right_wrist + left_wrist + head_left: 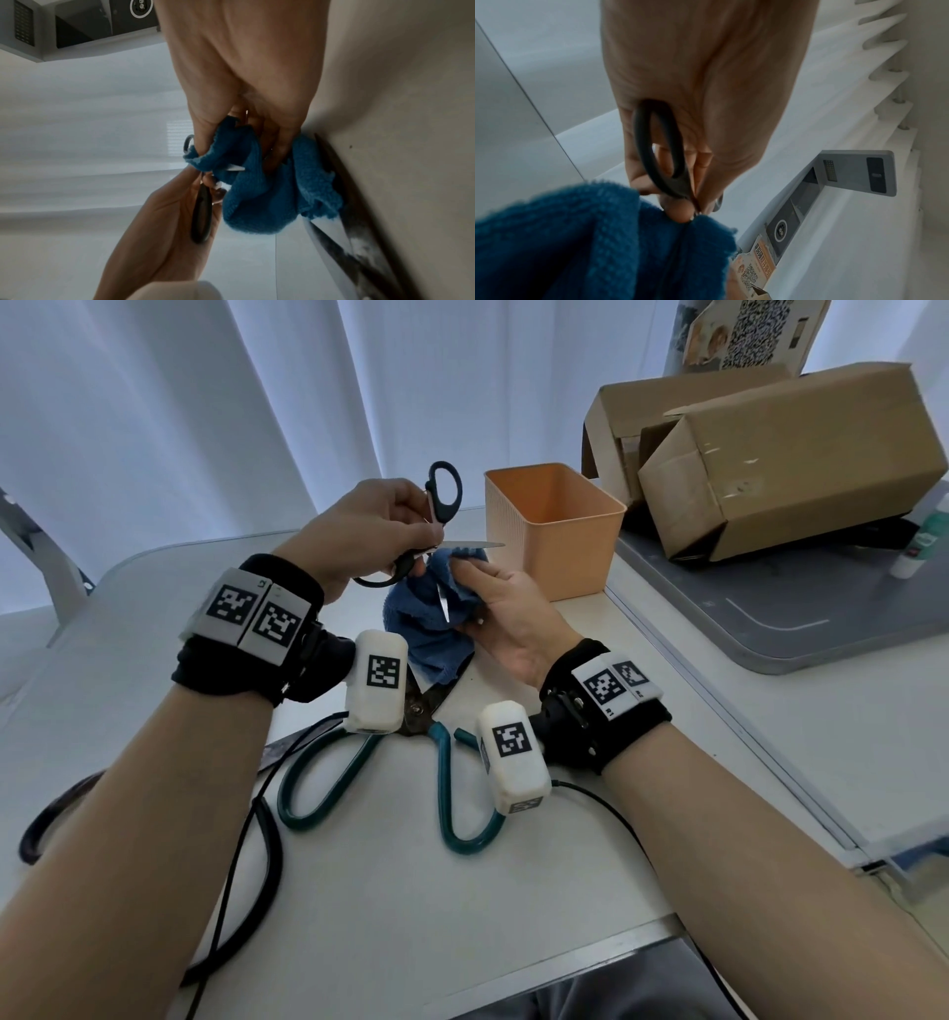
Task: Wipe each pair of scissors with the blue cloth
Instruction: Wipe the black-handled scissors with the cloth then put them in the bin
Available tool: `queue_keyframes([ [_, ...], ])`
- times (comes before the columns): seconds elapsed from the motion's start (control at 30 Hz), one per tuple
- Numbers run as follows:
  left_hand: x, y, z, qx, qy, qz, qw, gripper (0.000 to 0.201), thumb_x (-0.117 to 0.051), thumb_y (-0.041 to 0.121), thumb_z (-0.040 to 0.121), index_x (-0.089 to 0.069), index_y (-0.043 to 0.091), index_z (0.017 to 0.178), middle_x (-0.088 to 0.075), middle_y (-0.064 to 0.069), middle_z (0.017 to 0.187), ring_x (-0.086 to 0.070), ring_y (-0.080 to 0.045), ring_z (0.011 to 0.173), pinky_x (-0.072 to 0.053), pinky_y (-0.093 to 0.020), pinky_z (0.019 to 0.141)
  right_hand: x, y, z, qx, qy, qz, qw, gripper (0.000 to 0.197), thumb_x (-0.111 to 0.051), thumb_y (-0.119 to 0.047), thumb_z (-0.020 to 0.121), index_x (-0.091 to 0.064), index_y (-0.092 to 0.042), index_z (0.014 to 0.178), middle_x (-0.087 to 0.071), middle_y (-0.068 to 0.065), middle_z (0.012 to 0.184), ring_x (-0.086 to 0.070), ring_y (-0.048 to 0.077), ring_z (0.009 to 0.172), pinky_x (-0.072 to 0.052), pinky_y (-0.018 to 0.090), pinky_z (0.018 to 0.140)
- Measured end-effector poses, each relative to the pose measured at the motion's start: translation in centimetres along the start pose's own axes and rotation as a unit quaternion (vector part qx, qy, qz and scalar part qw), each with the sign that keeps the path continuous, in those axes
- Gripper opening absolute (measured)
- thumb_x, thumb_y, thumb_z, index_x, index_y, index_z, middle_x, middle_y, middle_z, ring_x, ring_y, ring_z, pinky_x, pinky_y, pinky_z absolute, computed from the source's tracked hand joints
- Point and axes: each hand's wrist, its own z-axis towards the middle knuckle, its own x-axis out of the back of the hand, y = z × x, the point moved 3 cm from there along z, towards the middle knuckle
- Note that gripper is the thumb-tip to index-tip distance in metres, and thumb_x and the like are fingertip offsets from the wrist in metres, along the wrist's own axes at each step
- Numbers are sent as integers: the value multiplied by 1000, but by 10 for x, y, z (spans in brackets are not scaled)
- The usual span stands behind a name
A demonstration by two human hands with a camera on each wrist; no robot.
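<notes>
- Two bare hands work above a white table (513,891): the left hand (369,531) grips the black-handled scissors (441,498) near the pivot, fingers curled round the handles, one handle loop standing up above the knuckles and the other hanging below the palm
- The scissors are spread wide, one blade pointing right toward an orange bin (557,526), the other pointing down into the blue cloth (421,624)
- The right hand (506,613) holds the blue cloth bunched between thumb and curled fingers, wrapped about the lower blade; in the right wrist view the fingers (277,146) sink into the folds of the cloth (259,194)
- In the left wrist view a black handle loop (658,146) lies against the palm, with the fingertips pinching just above the cloth (577,233)
- A larger pair of green-handled scissors (462,793) lies flat on the table under the wrists, handles toward the person, blades partly hidden under the hanging cloth
- A dark-handled pair (56,809) lies at the left, mostly hidden by the left forearm
- Cardboard boxes (780,454) rest on a grey tray (821,618) at the right, behind the orange bin
</notes>
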Motion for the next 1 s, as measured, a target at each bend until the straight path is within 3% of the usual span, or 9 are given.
queue_keyframes([
  [0.13,-2,1,0,-7,-2,16,1000,22,-64,10,94,-59,4,115,-62,1,86,-61,-3,50,-48,-13,51,0,0,-1,6,7,-25,1000,13,-55,-10,97,-67,-7,94,-68,8,89,-66,14,78,-55,26,76],
  [0.27,1,0,0,-3,-3,15,1000,22,-65,11,94,-60,6,114,-62,0,90,-62,-3,50,-47,-12,50,0,0,-2,15,19,-50,998,13,-55,-4,96,-66,-7,91,-69,-3,66,-63,2,57,-52,17,58],
  [0.47,8,1,0,-14,9,34,999,19,-66,12,93,-61,8,110,-64,0,90,-65,-7,54,-48,-12,52,2,-1,0,33,35,-91,995,9,-64,-2,90,-69,-7,84,-69,5,79,-66,12,71,-55,23,66],
  [0.53,10,1,1,-18,13,43,999,19,-67,12,93,-61,7,110,-64,0,89,-65,-6,53,-48,-12,52,2,-3,-2,21,38,-87,995,8,-64,-1,90,-69,-6,86,-69,3,72,-65,11,63,-55,23,58],
  [0.6,13,0,1,-19,16,49,998,20,-67,11,92,-61,7,110,-65,1,87,-64,-5,52,-48,-12,52,2,-4,-3,6,43,-93,995,9,-62,-1,91,-67,-6,87,-65,-3,60,-58,4,48,-47,19,43],
  [0.67,15,0,1,-19,19,54,998,19,-67,11,92,-61,7,110,-65,2,86,-64,-5,51,-47,-11,52,3,-4,-4,-4,52,-89,995,11,-61,1,92,-66,-7,87,-62,-2,60,-50,2,43,-39,15,37],
  [0.77,17,-1,1,-21,19,55,998,18,-67,11,92,-61,8,109,-65,1,84,-63,-5,51,-48,-12,52,4,-3,-4,-16,71,-72,995,14,-60,1,93,-65,-9,84,-65,1,65,-59,4,49,-47,15,43],
  [0.87,19,-2,1,-20,21,57,998,15,-67,12,93,-61,11,107,-65,1,86,-64,-5,53,-48,-12,53,5,-1,-2,-19,76,-33,996,9,-56,3,94,-63,-3,91,-67,10,81,-69,15,63,-59,25,54],
  [1.0,20,-2,1,-19,18,56,998,16,-67,13,93,-62,12,108,-65,1,88,-65,-5,56,-49,-12,55,7,-1,1,-14,81,-11,997,9,-53,7,95,-58,-1,95,-62,-1,56,-63,6,49,-58,46,84],
])
